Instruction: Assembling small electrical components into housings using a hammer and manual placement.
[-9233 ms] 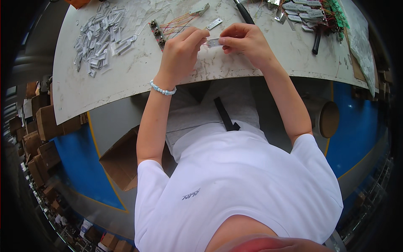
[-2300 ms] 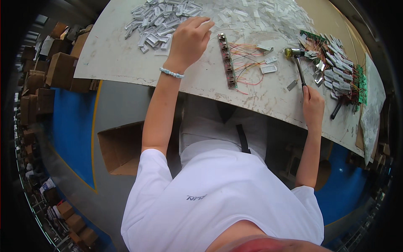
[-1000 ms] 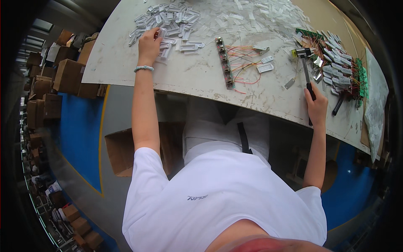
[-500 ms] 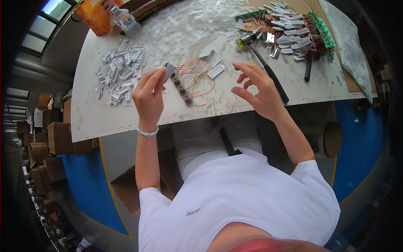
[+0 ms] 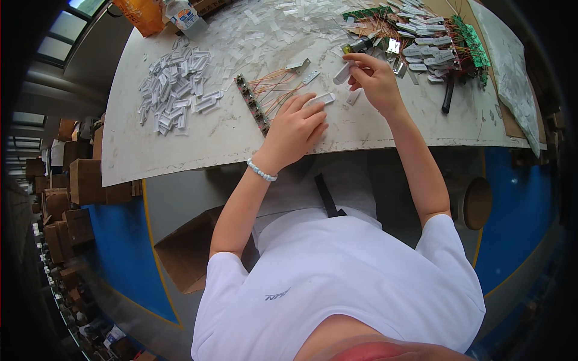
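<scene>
My right hand pinches a small white plastic casing between thumb and fingers, just above the table. Palm down, my left hand rests with fingers spread over the wires to the right of a narrow green circuit board. Red and yellow wires run from that board to small metal plates. By the left fingertips lies another white casing; whether they touch it I cannot tell. A hammer lies behind my right hand, which hides most of its handle.
Piled white casings lie on the left of the table. Clear plastic pieces spread across the back. A stack of wired boards with white casings sits back right, beside a plastic bag. A bottle stands back left.
My left hand has let go of the pale flat piece at the board's top and moved right onto the wires. My right hand has moved up and away and now holds a white casing.
</scene>
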Demonstrator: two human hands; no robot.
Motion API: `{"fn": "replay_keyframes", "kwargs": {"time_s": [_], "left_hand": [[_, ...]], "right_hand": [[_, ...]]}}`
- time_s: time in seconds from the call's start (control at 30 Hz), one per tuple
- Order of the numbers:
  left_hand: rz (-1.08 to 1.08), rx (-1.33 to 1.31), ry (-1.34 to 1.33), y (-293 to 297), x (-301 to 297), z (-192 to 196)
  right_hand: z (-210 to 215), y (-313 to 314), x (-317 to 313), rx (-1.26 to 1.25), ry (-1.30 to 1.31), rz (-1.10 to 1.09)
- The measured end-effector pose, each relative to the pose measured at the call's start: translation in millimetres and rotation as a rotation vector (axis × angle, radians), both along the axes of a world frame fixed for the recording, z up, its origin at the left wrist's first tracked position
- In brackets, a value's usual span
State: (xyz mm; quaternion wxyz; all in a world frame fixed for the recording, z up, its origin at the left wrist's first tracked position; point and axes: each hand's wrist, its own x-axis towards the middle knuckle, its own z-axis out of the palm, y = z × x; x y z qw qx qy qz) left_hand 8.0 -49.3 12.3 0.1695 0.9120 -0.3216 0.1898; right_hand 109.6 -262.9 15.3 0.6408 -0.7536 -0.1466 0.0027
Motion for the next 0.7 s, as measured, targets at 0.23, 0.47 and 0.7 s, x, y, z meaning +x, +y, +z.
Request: {"fn": "replay_keyframes", "kwargs": {"time_s": [0.23,0.47,0.7], "left_hand": [[0.413,-0.075,0.009,4,51,-11],[0.566,0.093,0.238,5,67,-17],[0.486,-0.077,0.196,10,59,-11]], "right_hand": [[-10,7,16,0.059,0.095,0.043],[5,11,9,0.200,0.132,0.107],[-18,4,32,0.100,0.038,0.126]]}}
